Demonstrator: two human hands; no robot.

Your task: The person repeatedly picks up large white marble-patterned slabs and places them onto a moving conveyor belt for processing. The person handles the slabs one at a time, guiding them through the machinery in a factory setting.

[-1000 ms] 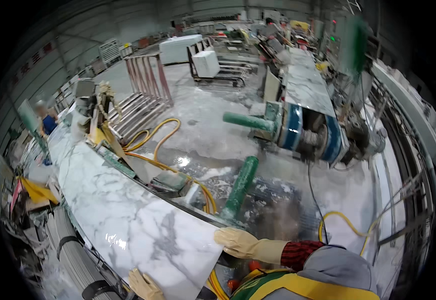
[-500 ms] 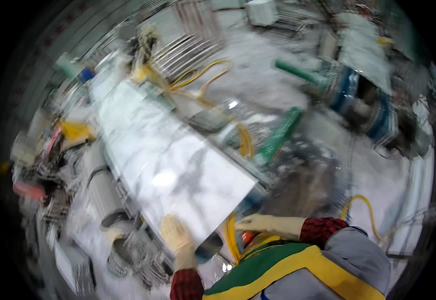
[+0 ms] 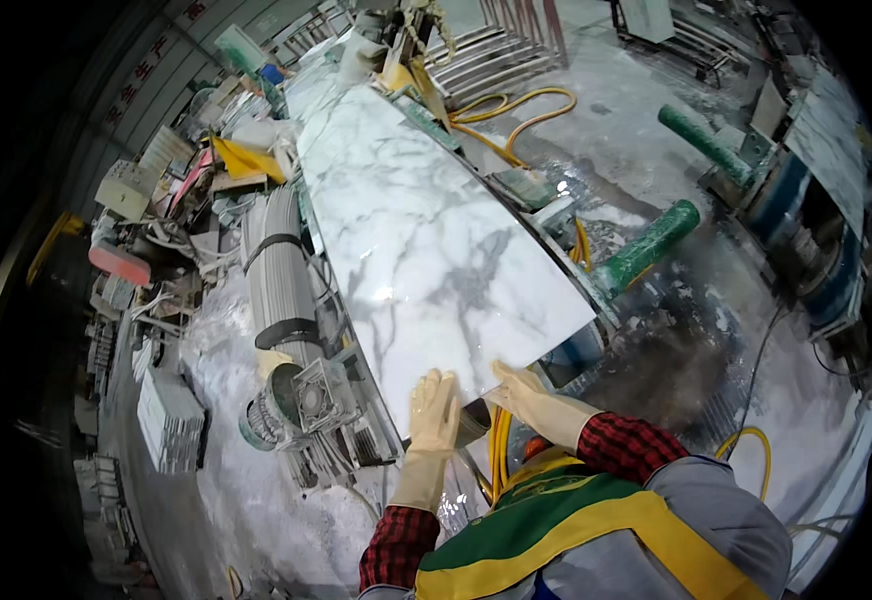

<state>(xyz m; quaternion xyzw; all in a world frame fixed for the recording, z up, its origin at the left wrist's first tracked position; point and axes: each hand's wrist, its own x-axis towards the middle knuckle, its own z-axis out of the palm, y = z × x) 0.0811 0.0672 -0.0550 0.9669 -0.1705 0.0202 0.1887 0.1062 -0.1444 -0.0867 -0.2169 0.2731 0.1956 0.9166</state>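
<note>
A long white marble slab (image 3: 426, 250) with grey veins stretches away from me on a machine bed, its near end in front of my body. My left hand (image 3: 434, 412), in a cream rubber glove, lies flat on the slab's near left corner, fingers stretched out. At the near edge, farther right, my gloved right hand (image 3: 531, 395) holds the slab's rim. Its fingertips reach just over the top while the thumb side is lower, partly out of sight. Both forearms wear red-and-black checked sleeves, and a green and yellow apron (image 3: 536, 520) covers my front.
Left of the slab are a grey ribbed bellows (image 3: 281, 265) and a motor (image 3: 291, 390). Stacked pale slabs (image 3: 171, 420) stand on the floor farther left. Green cylinders (image 3: 646, 245), yellow hoses (image 3: 526, 140) and a wet dark patch lie right. Another slab (image 3: 831, 130) rests on a far-right machine.
My view has turned, so the slab appears farther right and sharper. My right hand has moved from beside the slab onto its near edge. The left hand stays on the slab.
</note>
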